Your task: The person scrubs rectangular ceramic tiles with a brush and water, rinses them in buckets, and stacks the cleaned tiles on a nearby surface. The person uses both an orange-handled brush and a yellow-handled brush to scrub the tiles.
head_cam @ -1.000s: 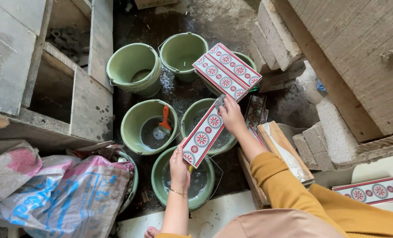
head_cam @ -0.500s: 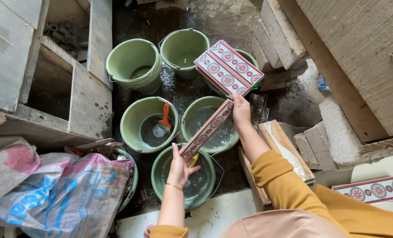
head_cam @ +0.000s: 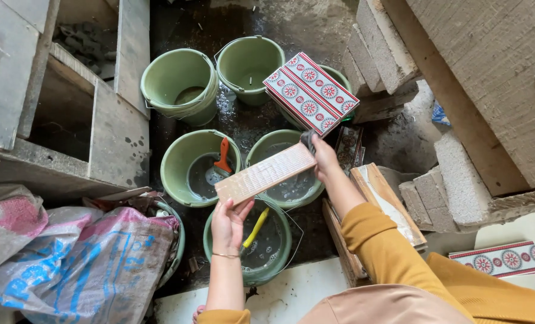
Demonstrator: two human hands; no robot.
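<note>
Since a moment earlier the long rectangular tile (head_cam: 266, 173) had turned pale back-up, left hand (head_cam: 228, 219) and right hand (head_cam: 324, 157) pinching its ends over green buckets (head_cam: 195, 168).

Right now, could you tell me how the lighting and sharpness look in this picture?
Head view: soft, even daylight, no harsh shadows; the tile between the left hand and right hand is sharp; wet floor shows slight glare; edges bow from the wide lens.

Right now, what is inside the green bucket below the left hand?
The green bucket holds shallow water and a yellow-handled tool. The left hand covers the tool's upper end and part of the rim.
</note>
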